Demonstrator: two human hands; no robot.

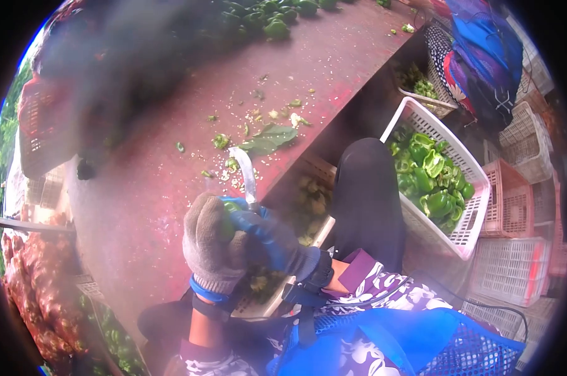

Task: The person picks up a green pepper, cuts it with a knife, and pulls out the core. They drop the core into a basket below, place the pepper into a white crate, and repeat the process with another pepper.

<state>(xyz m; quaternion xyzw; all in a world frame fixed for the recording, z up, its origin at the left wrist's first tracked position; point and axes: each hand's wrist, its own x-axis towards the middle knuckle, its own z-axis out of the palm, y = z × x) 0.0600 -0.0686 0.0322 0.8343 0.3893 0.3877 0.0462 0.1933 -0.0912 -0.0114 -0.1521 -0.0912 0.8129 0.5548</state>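
Observation:
My left hand [213, 244], in a grey knit glove, is closed round a green bell pepper [226, 224], of which only a small part shows between the hands. Pressed close beside it, my right hand [268, 235] wears a blue-coated glove and grips a knife. The curved blade of the knife [248, 175] points up and away over the table edge; its handle is hidden in the fist. Seeds, pepper scraps [221, 141] and a green leaf [271, 139] lie on the red table [139, 207] just beyond the blade.
A white crate [478, 219] of cut green peppers [434, 169] stands right of my knee. Below my hands is a crate with pepper scraps [258, 285]. Whole peppers [277, 25] pile at the far table side. Stacked crates [509, 269] stand right; filled sacks [39, 301] lie left.

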